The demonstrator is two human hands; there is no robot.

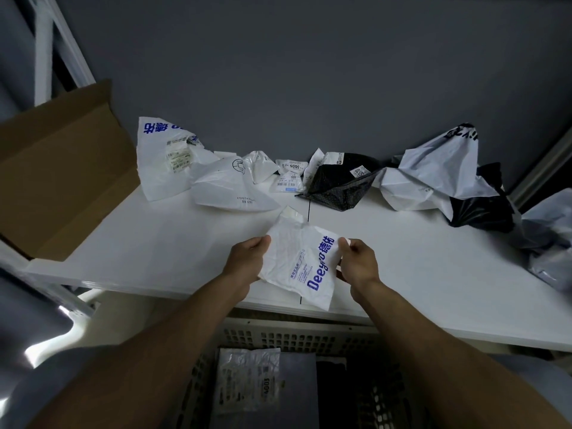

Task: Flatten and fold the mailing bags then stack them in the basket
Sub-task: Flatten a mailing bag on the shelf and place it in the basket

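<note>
A crumpled white mailing bag with blue "Deeyeo" print (300,261) is held above the front of the white table (154,243). My left hand (247,258) grips its left edge. My right hand (356,258) pinches its right edge near the blue print. Below the table's front edge stands a white perforated basket (297,335). Inside it lie a folded grey bag (297,391) with a creased white bag (244,379) on top and something dark beside them.
Several crumpled bags lie along the back of the table: white ones (167,159) (229,184), a black dotted one (337,181), a white and black one (439,174). Grey bags (548,236) sit at the right edge. An open cardboard box (62,168) stands at left.
</note>
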